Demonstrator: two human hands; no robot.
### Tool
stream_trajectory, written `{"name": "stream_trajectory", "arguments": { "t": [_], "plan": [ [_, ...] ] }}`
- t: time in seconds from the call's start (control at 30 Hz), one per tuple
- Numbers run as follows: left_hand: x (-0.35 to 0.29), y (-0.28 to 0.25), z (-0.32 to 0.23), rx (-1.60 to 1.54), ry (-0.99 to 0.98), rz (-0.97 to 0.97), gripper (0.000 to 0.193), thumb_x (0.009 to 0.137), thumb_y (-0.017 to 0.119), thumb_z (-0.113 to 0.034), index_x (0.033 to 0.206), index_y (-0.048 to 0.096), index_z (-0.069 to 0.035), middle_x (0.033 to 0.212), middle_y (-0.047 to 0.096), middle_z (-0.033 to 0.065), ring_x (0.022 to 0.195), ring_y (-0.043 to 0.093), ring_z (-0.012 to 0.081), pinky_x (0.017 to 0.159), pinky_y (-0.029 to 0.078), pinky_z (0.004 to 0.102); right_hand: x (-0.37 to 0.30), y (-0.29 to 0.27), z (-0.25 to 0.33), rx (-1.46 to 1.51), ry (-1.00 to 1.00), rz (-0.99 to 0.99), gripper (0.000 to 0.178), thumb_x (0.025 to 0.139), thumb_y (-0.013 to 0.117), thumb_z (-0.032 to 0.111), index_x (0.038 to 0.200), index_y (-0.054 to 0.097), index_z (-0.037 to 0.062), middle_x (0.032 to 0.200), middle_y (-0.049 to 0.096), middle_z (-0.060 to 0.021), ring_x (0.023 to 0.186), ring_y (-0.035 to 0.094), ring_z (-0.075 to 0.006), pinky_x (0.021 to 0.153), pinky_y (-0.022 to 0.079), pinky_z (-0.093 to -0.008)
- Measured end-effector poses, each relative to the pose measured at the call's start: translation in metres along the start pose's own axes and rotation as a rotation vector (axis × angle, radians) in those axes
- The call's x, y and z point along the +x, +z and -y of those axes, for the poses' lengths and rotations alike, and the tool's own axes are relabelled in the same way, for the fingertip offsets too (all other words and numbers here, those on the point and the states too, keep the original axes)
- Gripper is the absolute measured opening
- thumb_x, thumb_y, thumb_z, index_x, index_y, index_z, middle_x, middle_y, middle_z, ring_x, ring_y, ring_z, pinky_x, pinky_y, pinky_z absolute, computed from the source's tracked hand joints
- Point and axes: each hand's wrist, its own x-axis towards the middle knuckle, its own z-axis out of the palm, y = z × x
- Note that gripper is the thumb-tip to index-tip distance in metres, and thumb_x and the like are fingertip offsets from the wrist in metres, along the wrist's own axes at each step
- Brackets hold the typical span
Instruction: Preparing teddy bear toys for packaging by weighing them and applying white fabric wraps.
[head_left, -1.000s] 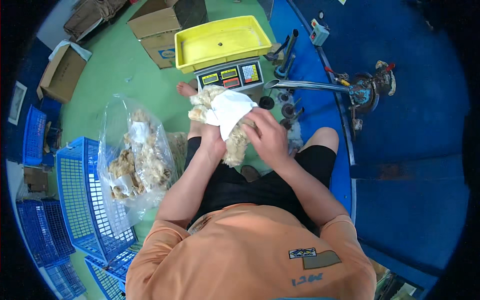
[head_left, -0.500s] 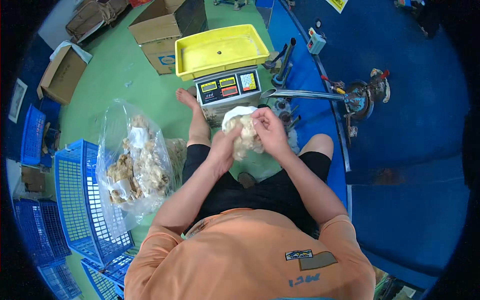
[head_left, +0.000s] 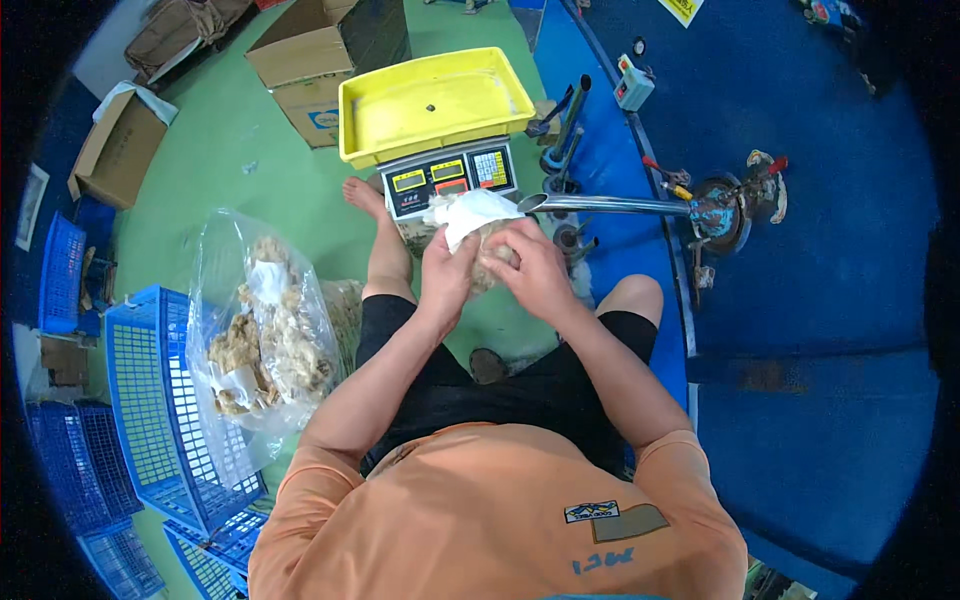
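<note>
In front of the scale, both my hands grip a clump of cream, fluffy fibre with a white cloth-like piece over its top. My left hand has its thumb pressed on the edge of the white piece. My right hand curls round the fibre from the other side, fingers bent into it. Just beyond the right hand, the slanted open end of a shiny metal tube comes close to the white piece. Left of my knee, a clear plastic bag holds more such fibre clumps with white pieces.
A digital scale carries a yellow tray with a small dark bit in it. Blue plastic crates stand at left. Cardboard boxes are at the back. The tube joins a valve fitting on a blue machine at right.
The white piece has been turned up over the top of the clump, covering more of it. My right hand has moved down from a fingertip pinch to a grip round the fibre.
</note>
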Motion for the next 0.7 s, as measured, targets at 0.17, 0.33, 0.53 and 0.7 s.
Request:
{"name": "stream_trajectory", "arguments": {
  "t": [0.17,0.33,0.53,0.7],
  "plan": [
    [-0.001,0.004,-0.008,-0.09,-0.046,-0.095,0.032,0.093,0.055,-0.006,0.124,0.057,0.001,0.104,0.067,0.0103,0.087,0.062,0.0143,0.077,0.05,0.0246,-0.006,0.004,-0.028,-0.095,-0.008,-0.027,0.018,0.086,0.068,0.014,0.101,0.066,0.0054,0.086,0.063,-0.0088,0.071,0.06,-0.0275,0.064,0.048,-0.0388],
    [-0.005,-0.007,-0.005,0.165,-0.017,0.064,0.032,0.092,0.056,-0.006,0.123,0.058,0.001,0.104,0.068,0.0093,0.087,0.061,0.0129,0.076,0.05,0.0241,0.0,-0.005,0.002,-0.014,0.125,-0.158,0.018,0.085,0.069,0.013,0.102,0.066,0.0058,0.086,0.063,-0.0078,0.07,0.06,-0.0266,0.063,0.047,-0.0389],
    [-0.018,-0.012,-0.007,0.138,-0.126,0.132,0.033,0.09,0.057,-0.006,0.123,0.059,0.001,0.104,0.068,0.0084,0.087,0.061,0.0118,0.076,0.049,0.0225,0.003,-0.005,-0.016,-0.006,0.123,0.0,0.018,0.085,0.066,0.006,0.103,0.066,0.0039,0.084,0.062,-0.0067,0.065,0.054,-0.0213,0.061,0.044,-0.0336],
    [-0.02,-0.014,-0.012,0.093,-0.148,0.096,0.036,0.091,0.055,-0.005,0.126,0.057,0.001,0.103,0.066,0.0068,0.084,0.059,0.0099,0.072,0.047,0.0194,-0.007,-0.004,-0.004,0.13,0.178,-0.04,0.021,0.086,0.068,0.014,0.105,0.064,0.006,0.087,0.065,-0.0088,0.067,0.06,-0.0283,0.062,0.048,-0.0425]
  ]
}}
